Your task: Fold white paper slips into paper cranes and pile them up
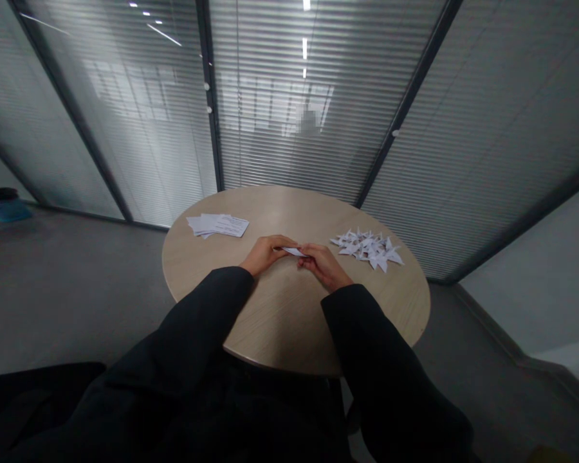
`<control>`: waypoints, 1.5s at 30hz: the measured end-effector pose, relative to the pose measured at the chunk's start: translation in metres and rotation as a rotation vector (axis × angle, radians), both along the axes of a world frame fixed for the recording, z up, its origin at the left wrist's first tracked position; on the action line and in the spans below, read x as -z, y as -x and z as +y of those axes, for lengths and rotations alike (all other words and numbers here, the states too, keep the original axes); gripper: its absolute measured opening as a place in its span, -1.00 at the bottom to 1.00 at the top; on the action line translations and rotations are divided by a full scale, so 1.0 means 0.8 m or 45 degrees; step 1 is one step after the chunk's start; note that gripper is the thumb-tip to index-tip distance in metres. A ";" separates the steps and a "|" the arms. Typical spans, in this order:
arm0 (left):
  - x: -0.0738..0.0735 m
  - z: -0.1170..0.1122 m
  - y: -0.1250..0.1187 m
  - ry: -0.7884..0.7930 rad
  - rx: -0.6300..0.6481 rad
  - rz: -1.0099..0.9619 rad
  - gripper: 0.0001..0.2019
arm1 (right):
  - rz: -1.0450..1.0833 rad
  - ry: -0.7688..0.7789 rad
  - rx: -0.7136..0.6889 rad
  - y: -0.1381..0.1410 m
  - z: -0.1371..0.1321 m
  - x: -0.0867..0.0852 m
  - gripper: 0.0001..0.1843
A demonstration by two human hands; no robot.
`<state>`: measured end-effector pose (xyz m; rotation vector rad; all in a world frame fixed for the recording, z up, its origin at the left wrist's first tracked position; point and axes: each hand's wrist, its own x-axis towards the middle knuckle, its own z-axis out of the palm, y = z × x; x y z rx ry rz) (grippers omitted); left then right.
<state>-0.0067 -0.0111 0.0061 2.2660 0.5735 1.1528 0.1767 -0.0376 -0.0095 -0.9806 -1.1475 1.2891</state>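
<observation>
- Between your two hands, just above or on the near-middle of the table, is a small, narrow piece of white paper (pixel 294 251); it looks folded, though your fingers cover too much of it to be sure.
- Your left hand (pixel 266 254) grips the paper's left end, with the fingers curled around toward the right hand.
- Your right hand (pixel 325 265) pinches the other end, its fingertips near those of the left.
- To the right of your right hand, and apart from it, lies a loose heap of pointed, folded white paper shapes (pixel 368 247), overlapping one another.
- Beyond your left hand, to its left, a fanned stack of flat white paper sheets (pixel 219 225) lies near the edge, with dark printed lines on the top one.
- All of this is on a round, pale wood-grain table (pixel 289 207).
- Your long black sleeves (pixel 212 302) reach over its near edge.
- Behind the table stand dark-framed glass panels with grey slatted blinds (pixel 289 157).
- A smooth grey floor (pixel 87 283) spreads out below.
</observation>
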 end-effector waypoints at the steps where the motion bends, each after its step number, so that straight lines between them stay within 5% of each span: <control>1: 0.000 0.000 0.000 0.025 -0.016 -0.002 -0.81 | -0.002 0.000 -0.005 0.000 -0.001 0.000 -0.83; 10: 0.005 0.004 -0.003 0.282 -0.169 -0.019 -0.74 | -0.284 -0.158 0.114 0.003 0.000 -0.004 -0.65; 21: 0.001 0.007 -0.005 0.576 -0.156 -0.173 -0.67 | -0.502 -0.517 0.193 0.004 -0.007 -0.016 -0.70; 27: 0.000 0.005 -0.006 0.530 -0.116 -0.164 -0.54 | -0.486 -0.489 0.252 0.000 -0.001 -0.011 -0.74; 36: 0.006 0.015 -0.005 0.530 -0.130 -0.232 -0.65 | -0.440 -0.454 0.229 0.000 0.004 -0.006 -0.74; 45: 0.008 0.013 -0.007 0.730 -0.101 -0.363 -0.63 | -0.771 -0.760 0.405 0.009 -0.010 -0.014 -0.80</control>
